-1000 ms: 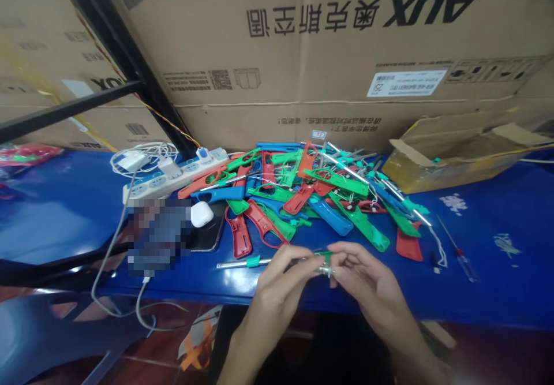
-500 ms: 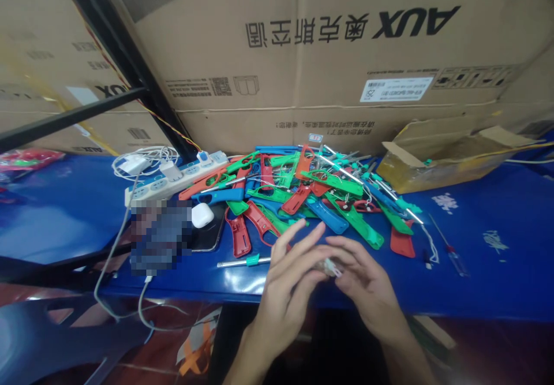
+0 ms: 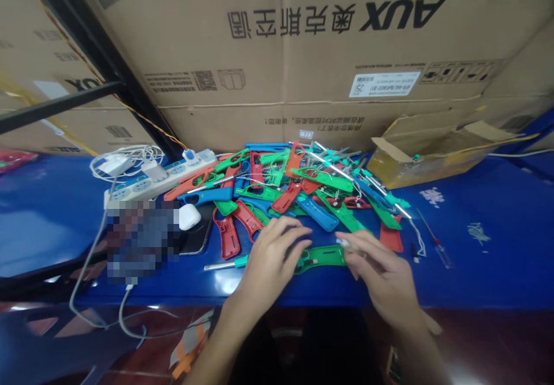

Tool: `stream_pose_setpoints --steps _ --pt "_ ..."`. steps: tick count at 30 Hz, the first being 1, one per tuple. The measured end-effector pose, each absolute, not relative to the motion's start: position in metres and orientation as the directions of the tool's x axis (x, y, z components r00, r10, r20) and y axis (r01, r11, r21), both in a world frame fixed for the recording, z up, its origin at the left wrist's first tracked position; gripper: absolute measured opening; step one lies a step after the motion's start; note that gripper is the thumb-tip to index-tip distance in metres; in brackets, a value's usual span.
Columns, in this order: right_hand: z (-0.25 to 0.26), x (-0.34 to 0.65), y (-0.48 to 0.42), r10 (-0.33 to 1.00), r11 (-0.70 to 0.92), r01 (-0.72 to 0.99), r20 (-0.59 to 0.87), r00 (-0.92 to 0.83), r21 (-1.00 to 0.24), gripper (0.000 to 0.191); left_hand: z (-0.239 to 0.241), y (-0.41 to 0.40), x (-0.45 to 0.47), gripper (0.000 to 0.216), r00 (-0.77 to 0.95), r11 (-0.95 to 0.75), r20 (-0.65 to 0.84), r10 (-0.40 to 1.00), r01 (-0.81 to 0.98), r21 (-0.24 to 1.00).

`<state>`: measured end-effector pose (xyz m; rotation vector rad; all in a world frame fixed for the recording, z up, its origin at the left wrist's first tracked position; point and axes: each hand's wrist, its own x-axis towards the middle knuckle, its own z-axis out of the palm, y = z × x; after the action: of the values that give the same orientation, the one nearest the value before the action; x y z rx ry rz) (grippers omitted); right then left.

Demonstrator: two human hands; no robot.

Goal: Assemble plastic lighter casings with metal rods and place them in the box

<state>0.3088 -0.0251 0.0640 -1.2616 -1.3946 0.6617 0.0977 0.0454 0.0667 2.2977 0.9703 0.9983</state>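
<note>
In front of me on the table lies a half-shell of a green gas lighter (image 3: 322, 256), its hollow side up. A metal lighter tube (image 3: 220, 266) with a teal collar sticks out to its left, partly behind my left hand. My left hand (image 3: 272, 258) is over the shell's left end, its fingers curved and thumb apart, with nothing seen between them. At the shell's right end, my right hand (image 3: 381, 275) pinches a small whitish, partly clear part (image 3: 343, 242), mostly hidden by the fingers.
Behind is a heap of red, green and blue lighter shells (image 3: 318, 212) and metal tubes. A power strip (image 3: 162, 180), a phone with a white earbud case (image 3: 189, 217), a screwdriver (image 3: 440, 249) and an open carton (image 3: 393, 168) surround it. A large cardboard box (image 3: 259, 102) stands behind.
My hands have moved apart from close together; the small part stays in my right hand. The green shell now shows between them. The view has shifted slightly.
</note>
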Motion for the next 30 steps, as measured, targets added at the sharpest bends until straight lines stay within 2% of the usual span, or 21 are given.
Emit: stream_pose_setpoints --steps 6,12,18,20,24,30 --pt "0.063 0.303 -0.025 0.962 0.235 0.284 0.264 0.069 -0.930 0.025 0.073 0.046 0.100 0.013 0.555 -0.594 0.261 0.790 0.583 0.554" --pt "0.065 0.302 -0.021 0.990 0.138 0.228 0.132 -0.041 -0.964 0.019 0.079 0.049 0.102 0.006 0.578 -0.576 0.154 0.801 0.677 0.457" --pt "0.065 0.301 -0.022 0.993 0.121 0.218 0.114 -0.044 -0.968 0.017 0.089 0.052 0.103 0.011 0.609 -0.568 0.074 0.790 0.680 0.464" --pt "0.063 0.302 -0.024 0.993 0.119 0.215 0.115 -0.029 -0.969 0.017 0.089 0.049 0.100 0.012 0.593 -0.548 0.101 0.799 0.649 0.528" --pt "0.062 0.302 -0.026 0.994 0.106 0.244 0.107 -0.011 -0.964 0.017 0.077 0.036 0.092 0.008 0.506 -0.522 0.246 0.827 0.526 0.672" --pt "0.062 0.300 -0.025 0.987 0.153 0.357 0.160 -0.011 -0.921 0.017 0.062 0.019 0.091 0.008 0.418 -0.531 0.367 0.831 0.403 0.745"
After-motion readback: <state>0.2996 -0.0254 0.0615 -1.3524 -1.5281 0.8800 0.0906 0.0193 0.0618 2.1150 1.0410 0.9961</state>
